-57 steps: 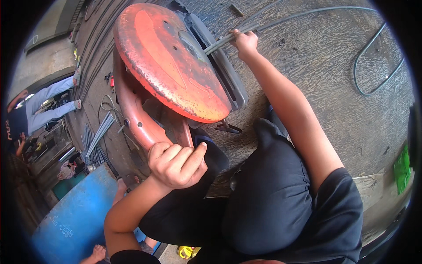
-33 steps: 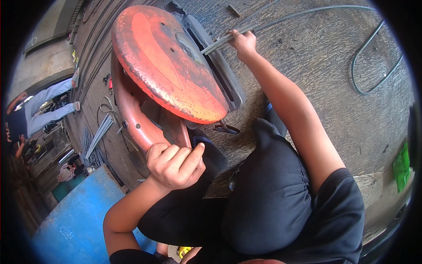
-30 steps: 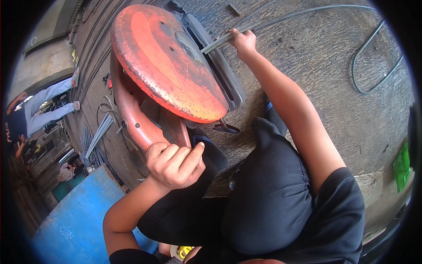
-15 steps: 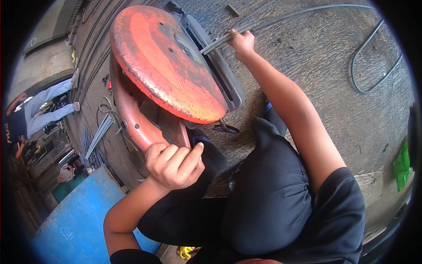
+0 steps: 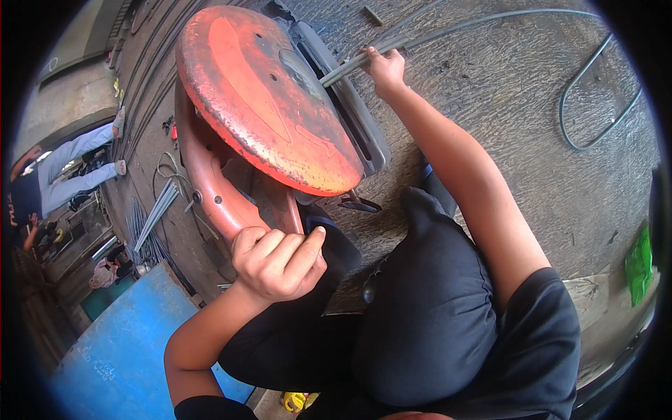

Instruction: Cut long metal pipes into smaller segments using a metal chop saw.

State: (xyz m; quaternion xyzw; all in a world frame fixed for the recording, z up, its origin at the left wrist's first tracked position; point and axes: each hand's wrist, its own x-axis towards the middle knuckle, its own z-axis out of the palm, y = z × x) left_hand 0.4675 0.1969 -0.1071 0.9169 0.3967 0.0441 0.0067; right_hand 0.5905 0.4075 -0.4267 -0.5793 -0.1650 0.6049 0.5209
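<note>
A cut-off saw with a worn orange-red round guard [image 5: 259, 105] stands in front of me, its grey base [image 5: 343, 98] on the ground. My left hand [image 5: 278, 266] is closed around the end of its pinkish-red handle [image 5: 222, 203]; the fingers are curled and the inside of the grip is hidden. Beyond the saw's right side, my right hand [image 5: 386, 70] grips thin grey metal rods [image 5: 344, 71]. Their near ends run in behind the guard, where the blade is out of sight. The rods stretch away to the right and bend in a long curve.
A loop of rod [image 5: 563, 115] lies on the ground at right, near a green plastic bag [image 5: 638, 266]. Left are a bundle of cut grey rods [image 5: 155, 215], a blue panel [image 5: 133, 343], loose cord and long dark bars. Another person [image 5: 63, 175] stands at far left.
Both my hands keep their places on the handle and the rods. Hardly anything moves beyond a very slight shift of the view.
</note>
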